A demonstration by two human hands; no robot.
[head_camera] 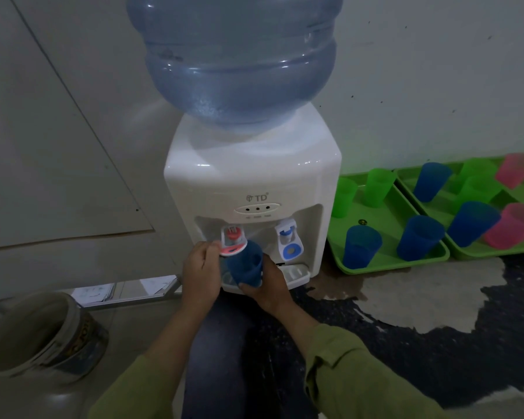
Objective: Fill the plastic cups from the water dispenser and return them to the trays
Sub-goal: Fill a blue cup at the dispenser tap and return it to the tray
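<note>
Trays (pixel 387 217) of cups (pixel 362 246) sit beside the dispenser (pixel 251 176); right grip (pixel 268 287) clasps blue cup (pixel 245 266), left grip (pixel 201 267) pinches red tap (pixel 232 241).

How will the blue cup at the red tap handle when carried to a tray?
Probably light and a bit squeezable: the blue cup looks like thin plastic, so the right hand's grip may flex it. It tapers to a narrow base, so likely tippy once set down. The floor looks wet, hinting at slop.
</note>
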